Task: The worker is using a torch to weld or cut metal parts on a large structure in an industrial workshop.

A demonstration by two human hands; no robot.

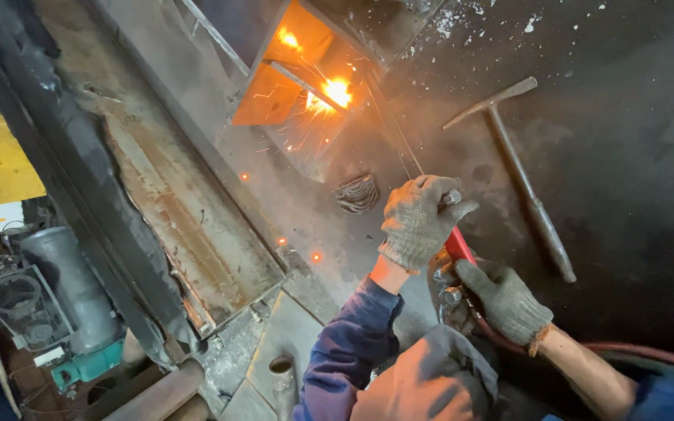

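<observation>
Cutting torch (431, 210) gripped by both gloved hands: left hand (419, 222) up front, right hand (507, 300) at rear. Sparks at metal frame (290, 78).

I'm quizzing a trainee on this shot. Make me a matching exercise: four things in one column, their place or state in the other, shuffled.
Things:
1. Hammer
2. Left hand
3. Right hand
4. Sparks

Places or states:
A. lower on the torch, near the hose
B. lying untouched on the dark floor
C. gripping the upper end of the torch
D. glowing orange at the metal frame

Pairs: 1-B, 2-C, 3-A, 4-D
</observation>
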